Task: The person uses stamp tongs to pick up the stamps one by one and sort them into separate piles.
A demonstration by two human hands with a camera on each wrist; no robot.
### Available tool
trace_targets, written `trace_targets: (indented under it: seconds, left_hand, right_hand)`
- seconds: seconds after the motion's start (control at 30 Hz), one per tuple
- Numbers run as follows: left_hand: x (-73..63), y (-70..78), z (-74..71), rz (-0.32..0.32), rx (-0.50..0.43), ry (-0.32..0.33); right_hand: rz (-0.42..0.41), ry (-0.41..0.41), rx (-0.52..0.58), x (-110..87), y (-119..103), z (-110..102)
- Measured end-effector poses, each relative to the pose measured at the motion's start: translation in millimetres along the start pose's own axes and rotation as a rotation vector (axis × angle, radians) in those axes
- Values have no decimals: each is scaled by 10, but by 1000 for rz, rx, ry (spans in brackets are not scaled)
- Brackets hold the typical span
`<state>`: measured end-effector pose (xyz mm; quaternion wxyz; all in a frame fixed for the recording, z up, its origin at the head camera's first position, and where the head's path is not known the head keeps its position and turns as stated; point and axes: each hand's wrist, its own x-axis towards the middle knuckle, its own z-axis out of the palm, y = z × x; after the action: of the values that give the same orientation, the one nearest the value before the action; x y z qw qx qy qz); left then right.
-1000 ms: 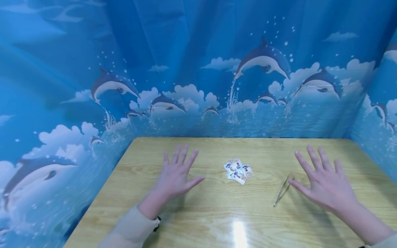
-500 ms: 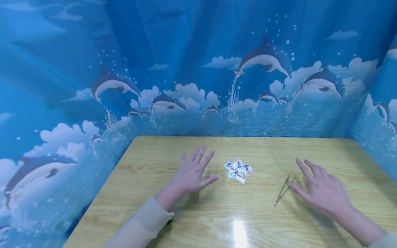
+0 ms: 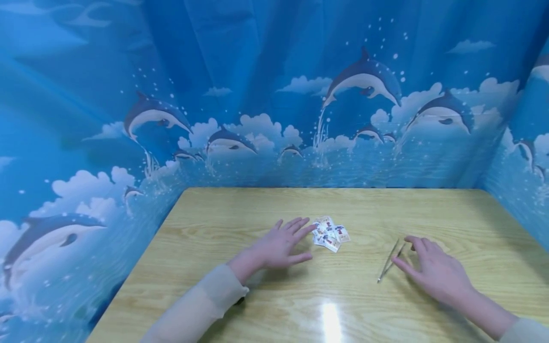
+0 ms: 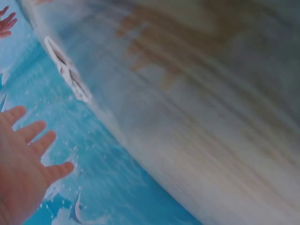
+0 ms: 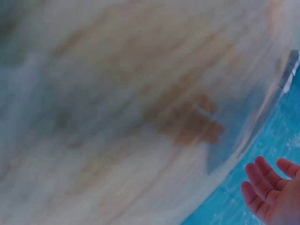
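Observation:
A small pile of white paper pieces with coloured pictures, like stamps or stickers (image 3: 330, 237), lies on the table. My left hand (image 3: 276, 245) reaches in from its left, fingers spread and fairly straight, fingertips overlapping the pile's left edge. Further right, metal tweezers (image 3: 389, 257) lie with their tips spread and pointing away. Just beside them hovers my right hand (image 3: 439, 274), fingers gently bent, thumb and index fingertip close to the tips. The left wrist view has the left hand (image 4: 21, 173) palm-side; the right wrist view has the right hand (image 5: 276, 197) with loosely bent fingers.
The wood-grain table (image 3: 240, 205) extends under both hands, with a bright light reflection near its front. A blue curtain (image 3: 274, 157) printed with dolphins and clouds hangs behind it and along both sides.
My left hand has moved right to the paper pile. The right hand has lowered toward the tweezers, its spread fingers now bent. Paper pieces and tweezers stay where they were.

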<state>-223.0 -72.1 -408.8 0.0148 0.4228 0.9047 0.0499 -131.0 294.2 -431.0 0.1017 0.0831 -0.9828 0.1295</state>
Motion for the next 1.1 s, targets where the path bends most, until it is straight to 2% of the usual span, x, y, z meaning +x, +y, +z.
trace_targets:
  seconds: [0.1,0.33,0.43,0.67,1.1]
  left_hand:
    - [22,10,46,35,-12,-45]
    - [87,49,123,90,25,-154]
    - [117,59,141,102,22,-167]
    - [147,56,160,84,10,-198]
    - [198,9,188,102,36,-208]
  right_hand:
    - [2,-1,21,-5,-6,47]
    - [13,4,18,-5,-17,122]
    - [23,5,8,9,-18,135]
    - [64,-30,-18,64,-20,152]
    - [93,-80,-53,154,-26,193]
